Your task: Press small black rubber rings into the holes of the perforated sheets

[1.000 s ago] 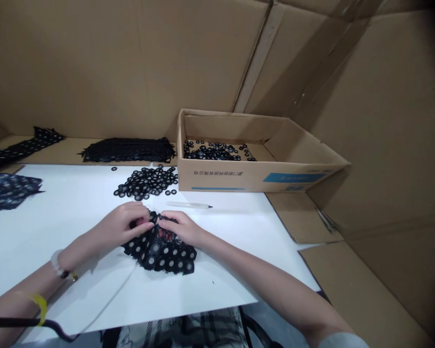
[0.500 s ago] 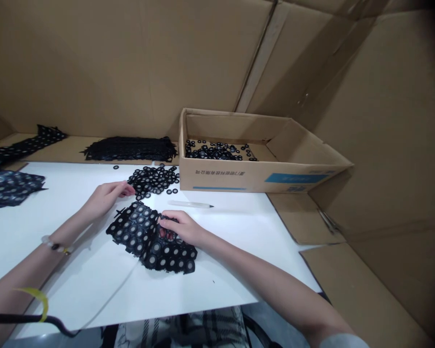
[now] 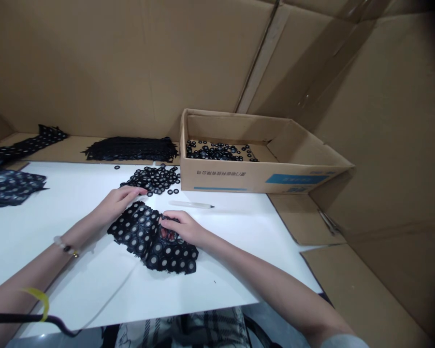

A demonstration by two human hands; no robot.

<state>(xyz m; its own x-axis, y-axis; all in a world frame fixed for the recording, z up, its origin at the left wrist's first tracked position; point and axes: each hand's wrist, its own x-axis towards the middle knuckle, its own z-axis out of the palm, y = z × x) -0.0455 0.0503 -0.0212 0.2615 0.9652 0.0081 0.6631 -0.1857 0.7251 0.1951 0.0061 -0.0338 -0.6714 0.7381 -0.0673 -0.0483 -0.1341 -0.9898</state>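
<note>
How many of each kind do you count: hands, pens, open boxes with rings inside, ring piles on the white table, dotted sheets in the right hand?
Hands: 2 (left hand, right hand)
Pen: 1
Open box: 1
Ring pile: 1
Dotted sheet: 1
Total: 6

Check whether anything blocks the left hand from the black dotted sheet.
Nothing visible stands between the left hand and the black dotted sheet. The ring pile lies beyond the sheet, the pen beyond the right hand.
</note>
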